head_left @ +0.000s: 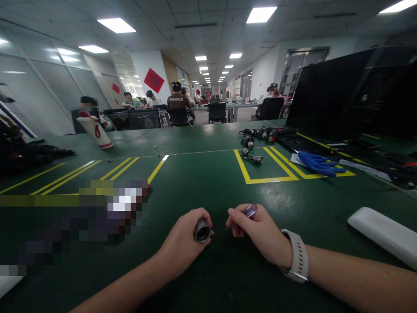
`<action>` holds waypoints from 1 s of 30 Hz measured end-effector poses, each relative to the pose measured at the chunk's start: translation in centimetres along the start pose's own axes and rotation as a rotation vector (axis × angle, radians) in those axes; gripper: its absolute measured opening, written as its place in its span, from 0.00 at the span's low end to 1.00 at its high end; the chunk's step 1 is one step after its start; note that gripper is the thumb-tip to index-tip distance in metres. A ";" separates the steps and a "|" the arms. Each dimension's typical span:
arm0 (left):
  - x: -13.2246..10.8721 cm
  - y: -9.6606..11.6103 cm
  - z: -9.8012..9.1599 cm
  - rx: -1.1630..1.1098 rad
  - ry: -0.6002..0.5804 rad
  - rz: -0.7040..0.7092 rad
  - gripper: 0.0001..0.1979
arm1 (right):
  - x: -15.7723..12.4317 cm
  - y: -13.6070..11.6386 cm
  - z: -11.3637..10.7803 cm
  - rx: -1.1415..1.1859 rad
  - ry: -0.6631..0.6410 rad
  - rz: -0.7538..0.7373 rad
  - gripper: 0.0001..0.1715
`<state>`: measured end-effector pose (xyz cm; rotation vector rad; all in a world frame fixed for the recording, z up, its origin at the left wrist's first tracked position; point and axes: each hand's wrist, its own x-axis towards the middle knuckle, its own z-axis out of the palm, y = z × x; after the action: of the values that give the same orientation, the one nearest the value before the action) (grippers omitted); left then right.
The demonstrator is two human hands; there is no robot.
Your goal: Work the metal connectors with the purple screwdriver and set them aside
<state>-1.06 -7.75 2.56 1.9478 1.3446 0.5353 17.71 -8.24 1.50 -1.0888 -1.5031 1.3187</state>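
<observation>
My left hand (190, 234) is closed round a hollow, dark metal cylinder (202, 231), its open end facing me. Between the fingers of my right hand (249, 224) is a slim screwdriver (250, 211) with a see-through purple handle. Its thin shaft points left and down toward the cylinder, with a gap between them; the tip is hard to make out. Both hands are over the green table (221, 269), close together near its front.
Yellow tape frames the table, with similar metal parts (252, 156) at the right. Beyond them lie a blue glove (317, 163) and cables. A white case (384, 234) sits at far right, a pale cup (96, 130) at back left. Several people sit behind. The left foreground is pixelated.
</observation>
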 end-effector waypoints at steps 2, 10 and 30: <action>0.1 0.1 -0.1 -0.023 -0.010 -0.005 0.09 | -0.2 -0.2 0.0 -0.065 -0.013 -0.014 0.19; 0.3 0.4 -0.4 -0.152 -0.059 -0.031 0.09 | -0.9 -0.6 0.3 -0.315 -0.001 -0.207 0.19; 0.1 0.9 -1.0 -0.142 -0.112 -0.062 0.10 | -1.2 -0.7 0.5 -0.407 0.023 -0.374 0.20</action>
<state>-1.13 -7.57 3.95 1.7883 1.2582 0.4722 17.53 -9.57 2.09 -0.9951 -1.8998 0.7599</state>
